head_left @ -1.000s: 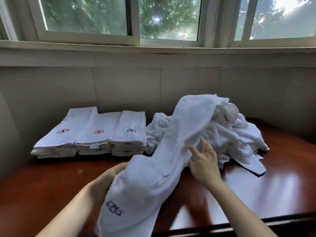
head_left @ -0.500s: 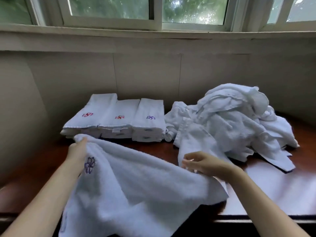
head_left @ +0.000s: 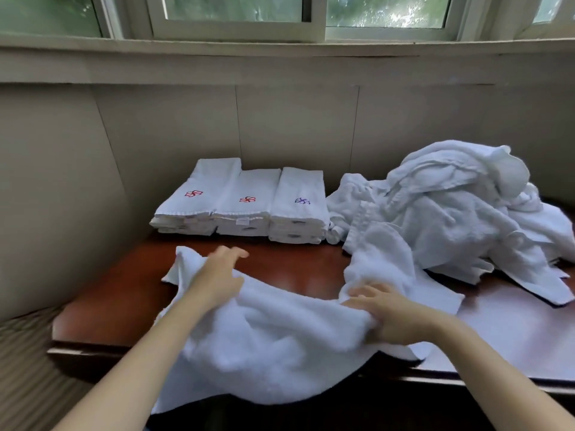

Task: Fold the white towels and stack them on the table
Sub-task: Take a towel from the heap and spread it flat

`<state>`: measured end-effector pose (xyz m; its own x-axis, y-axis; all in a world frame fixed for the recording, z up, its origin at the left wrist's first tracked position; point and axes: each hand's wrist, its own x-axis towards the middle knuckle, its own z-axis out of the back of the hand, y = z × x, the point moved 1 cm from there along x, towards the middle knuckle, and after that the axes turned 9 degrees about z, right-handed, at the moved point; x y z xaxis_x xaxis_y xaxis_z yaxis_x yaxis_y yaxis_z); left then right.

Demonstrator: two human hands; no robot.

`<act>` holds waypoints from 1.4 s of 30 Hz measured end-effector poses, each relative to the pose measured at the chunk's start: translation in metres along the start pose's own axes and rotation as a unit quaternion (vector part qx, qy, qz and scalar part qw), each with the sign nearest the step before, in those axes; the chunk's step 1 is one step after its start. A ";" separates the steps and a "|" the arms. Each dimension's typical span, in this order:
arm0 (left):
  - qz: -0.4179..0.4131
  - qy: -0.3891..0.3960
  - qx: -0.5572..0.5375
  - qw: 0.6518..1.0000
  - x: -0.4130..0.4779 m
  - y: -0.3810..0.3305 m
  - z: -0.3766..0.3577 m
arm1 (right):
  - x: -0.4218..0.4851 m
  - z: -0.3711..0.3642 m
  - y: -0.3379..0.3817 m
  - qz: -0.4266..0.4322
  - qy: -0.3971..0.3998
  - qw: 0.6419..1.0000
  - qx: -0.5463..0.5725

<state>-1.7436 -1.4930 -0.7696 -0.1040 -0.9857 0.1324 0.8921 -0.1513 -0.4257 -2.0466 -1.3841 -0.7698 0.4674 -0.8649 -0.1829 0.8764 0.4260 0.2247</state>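
A white towel lies spread across the near part of the dark red wooden table, and its near edge hangs over the front. My left hand rests on the towel's far left corner with fingers stretched forward, blurred by motion. My right hand grips a bunched fold at the towel's right side. At the back left, three stacks of folded white towels with red and purple flower marks stand side by side. A heap of unfolded white towels fills the back right.
A grey panelled wall with a window sill above runs behind the table. The table's left end borders a side wall and striped flooring. Bare wood shows between my hands and the stacks.
The towel, first pulled off the heap and then held up, now lies lower on the table. My left hand has moved forward and right, with its fingers straightened. The right hand stays at the towel's right side.
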 end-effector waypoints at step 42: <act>0.091 0.058 0.211 0.972 0.037 0.034 -0.039 | 0.069 -0.045 -0.027 -0.292 -0.174 0.941 0.002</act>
<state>-1.7346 -1.5376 -0.8143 0.0449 -0.9987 -0.0231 0.9987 0.0454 -0.0244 -2.0329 -1.4437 -0.8322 -0.1603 -0.9859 0.0474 0.9712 -0.1490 0.1859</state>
